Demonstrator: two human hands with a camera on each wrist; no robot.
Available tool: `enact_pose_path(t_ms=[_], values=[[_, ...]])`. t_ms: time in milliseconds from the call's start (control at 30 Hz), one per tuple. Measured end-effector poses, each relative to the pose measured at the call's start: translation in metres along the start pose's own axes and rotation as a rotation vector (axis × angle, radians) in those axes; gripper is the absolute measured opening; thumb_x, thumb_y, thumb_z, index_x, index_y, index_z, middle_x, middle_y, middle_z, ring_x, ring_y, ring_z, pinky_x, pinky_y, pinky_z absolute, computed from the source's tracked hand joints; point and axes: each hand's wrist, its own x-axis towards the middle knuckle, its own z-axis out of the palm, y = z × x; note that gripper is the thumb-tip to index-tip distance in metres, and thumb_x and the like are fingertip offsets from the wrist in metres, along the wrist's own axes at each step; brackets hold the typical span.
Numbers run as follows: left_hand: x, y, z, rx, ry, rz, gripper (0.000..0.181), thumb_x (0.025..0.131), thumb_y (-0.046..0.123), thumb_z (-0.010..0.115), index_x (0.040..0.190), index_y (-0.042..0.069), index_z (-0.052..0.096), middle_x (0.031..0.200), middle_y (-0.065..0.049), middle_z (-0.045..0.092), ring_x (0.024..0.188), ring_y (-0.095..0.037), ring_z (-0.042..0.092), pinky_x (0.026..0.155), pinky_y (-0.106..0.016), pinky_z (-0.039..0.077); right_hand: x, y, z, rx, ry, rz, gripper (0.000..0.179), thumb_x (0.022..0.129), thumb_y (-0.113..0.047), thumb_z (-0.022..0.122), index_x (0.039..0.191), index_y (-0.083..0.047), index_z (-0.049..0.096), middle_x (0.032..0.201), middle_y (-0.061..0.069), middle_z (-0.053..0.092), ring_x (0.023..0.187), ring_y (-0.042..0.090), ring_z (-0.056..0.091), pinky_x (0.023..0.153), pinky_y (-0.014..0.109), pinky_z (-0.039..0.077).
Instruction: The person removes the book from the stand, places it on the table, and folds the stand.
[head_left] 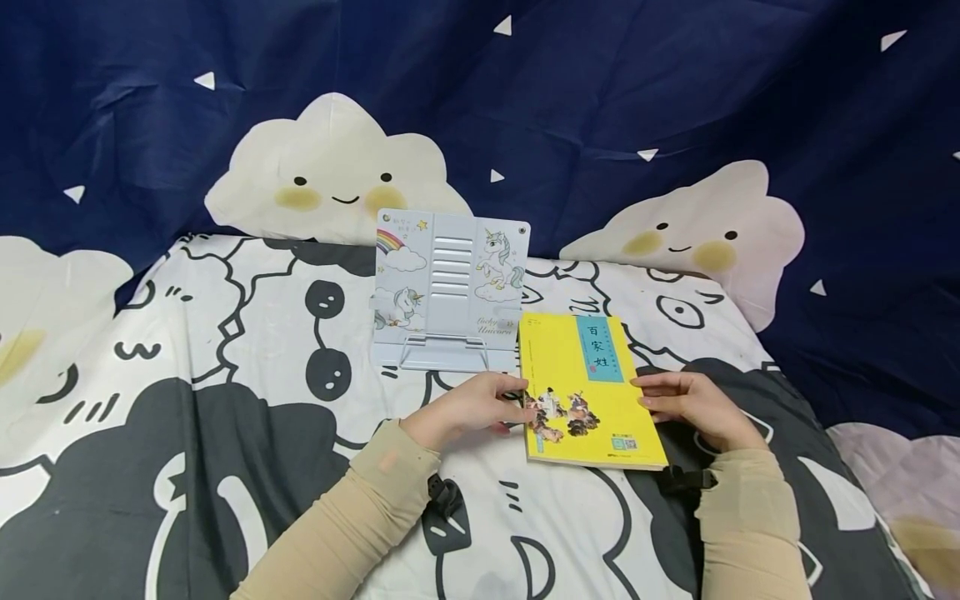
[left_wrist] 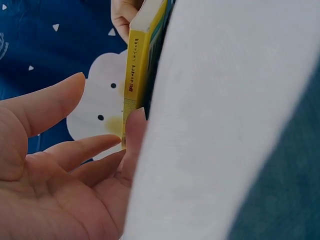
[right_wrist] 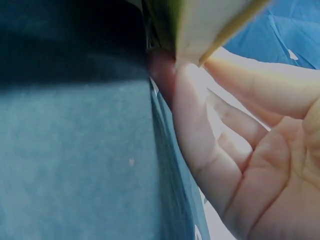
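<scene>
While the blue wall cloth [head_left: 435,50] hangs beyond both grips, the patterned bedspread [head_left: 555,508] beneath them carries everything and, being soft, could let anything upright rock or tip. Beyond the left grip [head_left: 472,404] is the unicorn book stand [head_left: 452,304], the nearest thing to a container here: a wire rest [head_left: 442,339] runs along its foot, and the yellow book [head_left: 581,396] is outside it. That book is between the two grips, its upper left corner close by the stand's right edge in the head view, so a swing that way could knock the stand askew. The right grip [head_left: 697,404] pinches the book near its lower right corner, thumb on top and a finger beneath; the left grip is loose, its thumb apart from the book, other fingers [left_wrist: 135,135] touching the spine [left_wrist: 132,70] and reaching under. Because that side seems only propped, the likeliest mishap is a slip off the left fingers, or a twist about the right pinch. Whether the book is wholly off the bedspread, I cannot tell.
</scene>
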Motion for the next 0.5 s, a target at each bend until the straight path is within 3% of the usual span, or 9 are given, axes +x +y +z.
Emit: enact_pose_path(t_ms=[500], values=[[-0.0023, 0.0039, 0.0006, 0.016, -0.014, 0.027, 0.056, 0.095, 0.014, 0.067, 0.144, -0.003, 0.048, 0.145, -0.018, 0.053, 0.111, -0.02, 0.062, 0.078, -0.03, 0.06, -0.0009, 0.001, -0.0016, -0.02, -0.036, -0.006, 0.058, 0.092, -0.011, 0.069, 0.139, 0.014, 0.046, 0.122, 0.013, 0.068, 0.093, 0.005, 0.069, 0.078, 0.028, 0.06]])
